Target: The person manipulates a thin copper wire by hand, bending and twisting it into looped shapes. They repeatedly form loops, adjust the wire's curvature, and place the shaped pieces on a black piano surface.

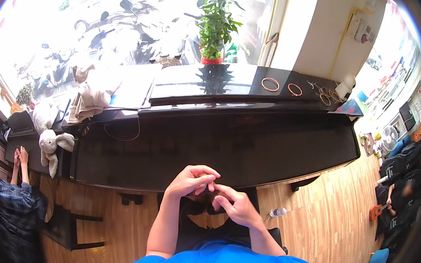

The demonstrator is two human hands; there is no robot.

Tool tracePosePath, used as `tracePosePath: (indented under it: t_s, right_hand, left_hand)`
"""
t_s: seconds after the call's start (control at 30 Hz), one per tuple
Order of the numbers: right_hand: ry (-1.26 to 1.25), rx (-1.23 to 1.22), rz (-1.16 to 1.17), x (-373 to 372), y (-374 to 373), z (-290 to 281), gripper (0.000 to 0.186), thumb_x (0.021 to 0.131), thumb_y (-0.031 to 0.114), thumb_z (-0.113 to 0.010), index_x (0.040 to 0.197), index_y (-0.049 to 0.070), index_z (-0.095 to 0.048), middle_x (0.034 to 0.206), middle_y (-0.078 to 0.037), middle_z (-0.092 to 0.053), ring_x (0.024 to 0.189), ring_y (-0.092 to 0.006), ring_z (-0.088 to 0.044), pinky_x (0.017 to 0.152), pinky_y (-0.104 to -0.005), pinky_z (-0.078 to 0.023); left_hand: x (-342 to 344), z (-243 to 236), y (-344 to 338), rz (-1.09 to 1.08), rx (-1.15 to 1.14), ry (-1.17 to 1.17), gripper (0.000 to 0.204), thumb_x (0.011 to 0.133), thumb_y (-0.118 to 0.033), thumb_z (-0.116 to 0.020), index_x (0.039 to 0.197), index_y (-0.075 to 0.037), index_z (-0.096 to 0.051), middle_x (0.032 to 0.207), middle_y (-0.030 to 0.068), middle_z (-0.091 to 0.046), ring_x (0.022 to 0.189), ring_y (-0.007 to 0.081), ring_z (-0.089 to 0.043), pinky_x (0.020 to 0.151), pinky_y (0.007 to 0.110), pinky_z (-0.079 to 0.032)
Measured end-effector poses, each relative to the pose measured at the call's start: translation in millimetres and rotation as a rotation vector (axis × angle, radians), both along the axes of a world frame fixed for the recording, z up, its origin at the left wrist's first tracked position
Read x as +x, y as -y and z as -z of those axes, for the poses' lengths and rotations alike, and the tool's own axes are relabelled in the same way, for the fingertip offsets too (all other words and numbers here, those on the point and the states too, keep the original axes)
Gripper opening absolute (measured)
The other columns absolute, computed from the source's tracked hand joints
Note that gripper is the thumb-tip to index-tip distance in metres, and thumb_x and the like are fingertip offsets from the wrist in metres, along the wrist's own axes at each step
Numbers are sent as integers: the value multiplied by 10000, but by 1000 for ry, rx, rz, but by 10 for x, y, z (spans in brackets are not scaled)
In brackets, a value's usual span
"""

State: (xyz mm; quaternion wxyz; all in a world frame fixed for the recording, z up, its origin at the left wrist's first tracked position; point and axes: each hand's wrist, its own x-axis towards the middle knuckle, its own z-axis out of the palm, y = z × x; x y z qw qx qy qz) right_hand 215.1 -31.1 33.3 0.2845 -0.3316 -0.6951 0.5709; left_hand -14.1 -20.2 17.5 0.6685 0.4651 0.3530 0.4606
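My left hand (193,181) is held in front of me with its fingers bent inward and closed. My right hand (239,208) meets it from the right, its index finger reaching to the left fingertips and its other fingers curled. Whatever lies between the fingers, if anything, is too small to make out. Just beyond both hands stands a black upright piano (138,157) with a smooth dark front panel. Below the hands, my dark-clothed legs (198,231) show on a seat.
On the piano's top are a potted plant (212,60), two copper-coloured rings (270,85), coiled cords (324,95), and a crumpled cloth (89,96). A plush rabbit (48,139) hangs at its left. A bottle (277,212) lies on the floor. Other people sit at far left and far right.
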Motion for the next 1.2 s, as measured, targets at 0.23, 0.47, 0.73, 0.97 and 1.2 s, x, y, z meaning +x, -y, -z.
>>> tracePosePath:
  t_s: [0.23,0.47,0.73,0.97,1.2]
  right_hand:
    - [-55,-52,157,377,-202,-56,176,1011,119,-603,1020,3,-735,937,-28,-724,870,-83,-636,799,-242,-502]
    - [-22,-46,397,1548,-233,-63,135,972,104,-650,926,10,-734,670,65,-548,570,-4,-384,507,-199,-270]
    - [167,488,-71,1540,-461,-537,43,830,35,-782,871,26,-775,715,-16,-573,587,-101,-512,554,-245,-419]
    - [264,619,-161,383,-1030,-1658,107,802,19,-780,909,8,-773,787,-90,-729,683,-125,-655,638,-269,-521]
    - [-45,1027,22,-1061,-1764,-2293,170,937,150,-690,1021,18,-757,894,-86,-762,793,-136,-713,772,-289,-548]
  left_hand:
    - [-55,254,40,-223,86,422,144,1021,-115,-574,1064,-11,-665,674,36,-629,444,40,-419,406,193,-295]
    - [-236,247,352,-323,96,504,179,1030,-123,-560,1112,-20,-682,725,54,-663,446,33,-428,396,163,-287]
    - [-895,-20,1304,-610,437,385,230,1036,-68,-505,1199,39,-628,848,117,-704,395,61,-455,364,191,-311]
    - [-1275,-381,1862,-978,819,738,342,1080,-157,-429,1391,-19,-474,966,75,-687,467,117,-469,377,225,-389]
    - [-1147,-647,2107,-1130,1006,502,117,1079,-182,-451,1131,-80,-431,895,56,-670,564,144,-510,416,237,-398]
